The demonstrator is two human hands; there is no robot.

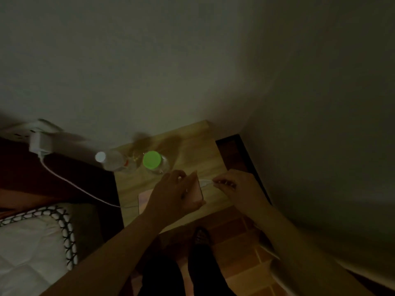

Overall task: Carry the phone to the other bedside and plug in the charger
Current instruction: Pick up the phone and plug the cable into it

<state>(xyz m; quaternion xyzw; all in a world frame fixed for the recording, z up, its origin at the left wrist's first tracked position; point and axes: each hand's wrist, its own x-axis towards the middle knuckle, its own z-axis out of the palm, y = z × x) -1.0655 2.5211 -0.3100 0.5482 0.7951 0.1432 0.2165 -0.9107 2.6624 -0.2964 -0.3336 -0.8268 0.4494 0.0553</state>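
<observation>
The room is dim. A pinkish phone (pixel 197 190) rests on the wooden bedside table (pixel 201 146), and my left hand (pixel 173 193) grips it from above, hiding most of it. My right hand (pixel 237 189) pinches the white cable end (pixel 205 183) right at the phone's far edge. The white charger cable (pixel 70 183) runs left across the dark bed frame to a white charger brick (pixel 40 144) plugged into a wall socket (pixel 23 133).
A clear bottle with a white cap (pixel 106 159) and a jar with a green lid (pixel 152 160) stand at the table's back left. The bed with its patterned cover (pixel 42 231) lies left. A wall (pixel 320 146) closes the right side. My shoes (pixel 201 236) are on the tiled floor.
</observation>
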